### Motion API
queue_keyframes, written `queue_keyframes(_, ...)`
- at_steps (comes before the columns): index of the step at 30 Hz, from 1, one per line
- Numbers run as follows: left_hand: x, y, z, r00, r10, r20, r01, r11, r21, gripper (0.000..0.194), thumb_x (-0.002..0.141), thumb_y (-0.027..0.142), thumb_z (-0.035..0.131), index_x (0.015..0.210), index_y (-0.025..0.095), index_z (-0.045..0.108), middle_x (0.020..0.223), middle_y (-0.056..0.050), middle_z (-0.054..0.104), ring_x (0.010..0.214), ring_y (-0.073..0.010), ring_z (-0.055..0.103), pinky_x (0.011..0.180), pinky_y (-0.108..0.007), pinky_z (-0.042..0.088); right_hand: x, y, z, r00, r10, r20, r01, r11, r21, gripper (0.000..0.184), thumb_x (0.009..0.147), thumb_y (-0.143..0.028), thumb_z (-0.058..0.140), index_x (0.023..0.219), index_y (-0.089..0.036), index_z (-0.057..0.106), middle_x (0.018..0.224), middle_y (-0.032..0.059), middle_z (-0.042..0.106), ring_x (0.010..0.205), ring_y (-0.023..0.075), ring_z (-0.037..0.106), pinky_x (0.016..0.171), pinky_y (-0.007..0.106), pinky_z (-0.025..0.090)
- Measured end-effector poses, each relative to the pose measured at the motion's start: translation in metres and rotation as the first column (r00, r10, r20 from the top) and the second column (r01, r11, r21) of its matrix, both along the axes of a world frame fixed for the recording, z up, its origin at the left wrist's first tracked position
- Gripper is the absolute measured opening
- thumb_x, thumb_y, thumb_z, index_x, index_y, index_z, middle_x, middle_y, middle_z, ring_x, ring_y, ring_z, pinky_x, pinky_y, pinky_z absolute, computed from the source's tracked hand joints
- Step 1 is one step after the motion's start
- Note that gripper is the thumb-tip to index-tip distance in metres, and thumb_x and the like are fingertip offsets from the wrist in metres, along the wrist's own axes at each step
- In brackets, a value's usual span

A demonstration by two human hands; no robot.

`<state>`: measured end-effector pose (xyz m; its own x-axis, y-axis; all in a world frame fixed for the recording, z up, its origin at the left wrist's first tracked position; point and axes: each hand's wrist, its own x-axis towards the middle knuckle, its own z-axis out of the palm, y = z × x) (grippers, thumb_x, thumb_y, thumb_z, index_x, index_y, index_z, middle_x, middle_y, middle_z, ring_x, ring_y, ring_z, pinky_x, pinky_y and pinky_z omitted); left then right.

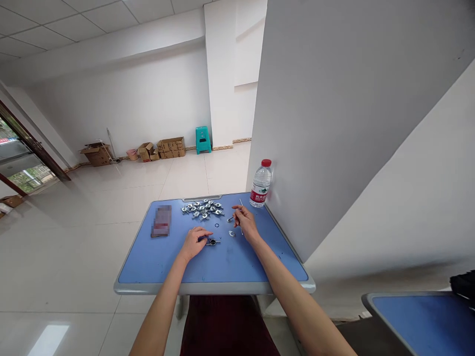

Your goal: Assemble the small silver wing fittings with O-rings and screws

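In the head view, the only one I have, I look down on a blue desk with a grey rim. My left hand is curled, and its fingertips are low, next to a small black-and-silver fitting; I cannot tell if it pinches this fitting. My right hand is closed in a pinch, but the held thing is too small to tell. A thin metal rod rises just beside these fingers, and a black ring and a silver piece lie between the hands. Most of the work seems left: a heap of silver wing-shaped parts lies near the far edge, and only this one fitting appears put together. A water bottle stands behind the desk's far corner, and a pixelated packet lies on the desk at the left.
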<state>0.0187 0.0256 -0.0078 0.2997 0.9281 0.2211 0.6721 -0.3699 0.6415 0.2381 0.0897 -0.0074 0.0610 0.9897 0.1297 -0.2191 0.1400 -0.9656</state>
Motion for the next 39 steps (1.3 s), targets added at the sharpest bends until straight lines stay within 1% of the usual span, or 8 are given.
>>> queue_keyframes(6,-0.001,0.003,-0.004,1.000,-0.019,0.007,0.019,1.000,0.008,0.032,0.083,0.008,0.050,0.087,0.026,0.077,0.094,-0.005,0.069,0.098,-0.0224,0.061,0.093,-0.040,0.044,0.004,0.004,-0.003,0.980,-0.074,0.185,0.074,0.997,0.008,0.039,0.079,-0.056,0.047,0.091,-0.020,0.054,0.060,-0.0059,0.046,0.039,0.0078,0.033,0.038,0.021,0.028)
queue_keyframes(9,-0.001,0.003,-0.005,1.000,-0.021,0.010,0.021,1.000,0.009,0.032,0.083,0.008,0.051,0.087,0.027,0.077,0.094,-0.004,0.069,0.096,-0.0221,0.061,0.092,-0.040,0.044,0.008,0.004,-0.004,0.925,-0.135,0.356,0.124,0.991,0.052,0.033,0.084,-0.048,0.042,0.093,-0.019,0.055,0.064,-0.0023,0.050,0.048,0.0124,0.044,0.046,0.024,0.034)
queue_keyframes(12,0.000,0.003,-0.004,1.000,-0.007,0.010,0.007,1.000,0.006,0.034,0.081,0.007,0.051,0.091,0.028,0.076,0.097,-0.004,0.069,0.097,-0.0223,0.061,0.093,-0.041,0.043,0.012,0.001,-0.003,0.814,-0.168,0.556,0.115,0.985,0.130,0.023,0.086,-0.032,0.045,0.100,-0.020,0.060,0.087,0.0050,0.060,0.069,0.0179,0.055,0.060,0.027,0.039)
queue_keyframes(16,0.001,0.002,-0.002,1.000,0.008,-0.004,-0.008,1.000,-0.005,0.034,0.079,0.005,0.052,0.091,0.027,0.075,0.097,-0.003,0.069,0.098,-0.0231,0.061,0.092,-0.041,0.043,0.012,-0.004,-0.003,0.620,-0.132,0.774,0.015,0.988,0.156,0.031,0.085,-0.013,0.047,0.110,-0.022,0.064,0.113,0.0104,0.058,0.081,0.0209,0.058,0.065,0.029,0.038)
queue_keyframes(23,0.002,0.001,-0.002,1.000,0.020,-0.005,-0.020,1.000,-0.016,0.030,0.080,0.007,0.053,0.090,0.026,0.075,0.099,-0.004,0.068,0.098,-0.0232,0.061,0.097,-0.044,0.040,0.009,-0.003,-0.005,0.381,-0.052,0.923,-0.095,0.991,0.095,0.019,0.091,-0.013,0.050,0.097,-0.021,0.066,0.105,0.0102,0.062,0.077,0.0203,0.059,0.062,0.028,0.036)
queue_keyframes(27,0.002,0.000,-0.001,1.000,0.020,-0.004,-0.020,0.999,-0.030,0.029,0.079,0.008,0.053,0.090,0.025,0.075,0.099,-0.004,0.068,0.097,-0.0233,0.061,0.097,-0.045,0.040,0.008,-0.005,0.000,0.393,-0.050,0.918,-0.115,0.988,0.104,0.018,0.091,-0.013,0.048,0.088,-0.019,0.065,0.097,0.0084,0.064,0.074,0.0179,0.058,0.062,0.027,0.035)
queue_keyframes(32,0.003,-0.001,0.001,1.000,0.018,0.000,-0.018,1.000,-0.012,0.030,0.079,0.008,0.054,0.089,0.026,0.075,0.098,-0.004,0.069,0.096,-0.0225,0.062,0.095,-0.042,0.042,0.001,-0.016,0.009,0.510,0.011,0.860,-0.226,0.966,0.122,0.012,0.088,-0.019,0.053,0.084,-0.019,0.065,0.088,0.0039,0.066,0.075,0.0163,0.057,0.066,0.025,0.039)
queue_keyframes(39,0.004,-0.001,0.001,0.999,0.026,-0.021,-0.026,1.000,-0.012,0.028,0.077,0.007,0.055,0.086,0.025,0.075,0.097,-0.003,0.069,0.096,-0.0229,0.061,0.091,-0.040,0.043,-0.015,-0.038,0.018,0.543,0.295,0.786,-0.546,0.835,0.064,0.010,0.081,-0.022,0.059,0.073,-0.019,0.065,0.070,-0.0015,0.063,0.061,0.0125,0.052,0.057,0.022,0.037)
